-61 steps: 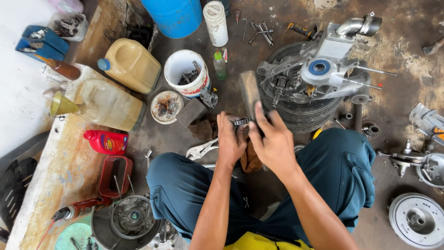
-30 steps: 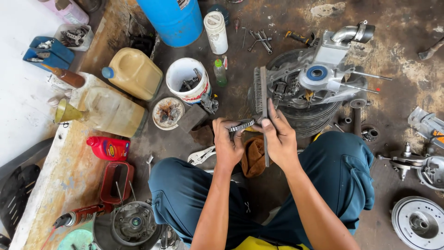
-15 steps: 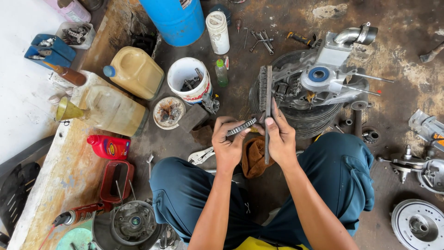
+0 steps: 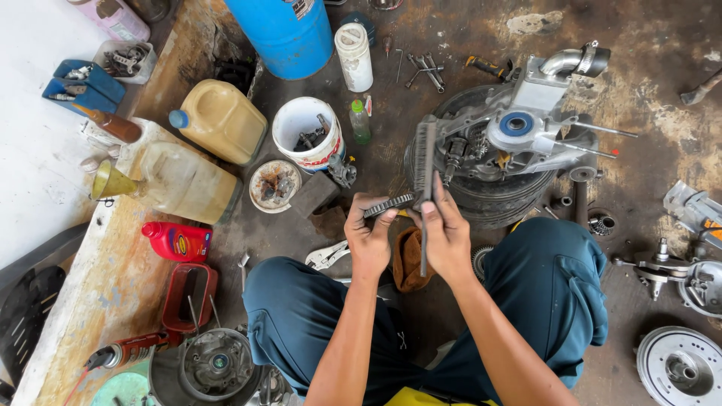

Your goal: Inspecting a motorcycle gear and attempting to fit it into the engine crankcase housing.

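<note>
My left hand (image 4: 370, 240) grips a dark toothed metal part (image 4: 389, 205), held up in front of my knees. My right hand (image 4: 447, 237) holds a long wire brush (image 4: 426, 158) by its handle. The brush stands upright and edge-on, its bristle head touching the toothed part's right end. A brown rag (image 4: 410, 259) lies on the floor just below both hands. Beyond the brush, a grey engine casing (image 4: 519, 128) rests on a black tyre (image 4: 492, 199).
A white bucket of parts (image 4: 304, 124), a small dish of rusty bits (image 4: 274, 184), a yellow jug (image 4: 222, 120) and a blue barrel (image 4: 282, 34) stand at the left back. Pliers (image 4: 327, 256) lie by my left knee. A red oil bottle (image 4: 179, 242) and a brake drum (image 4: 681, 368) flank me.
The brush has turned from lying flat under my right hand to standing upright and edge-on. The toothed part has come up against its bristles.
</note>
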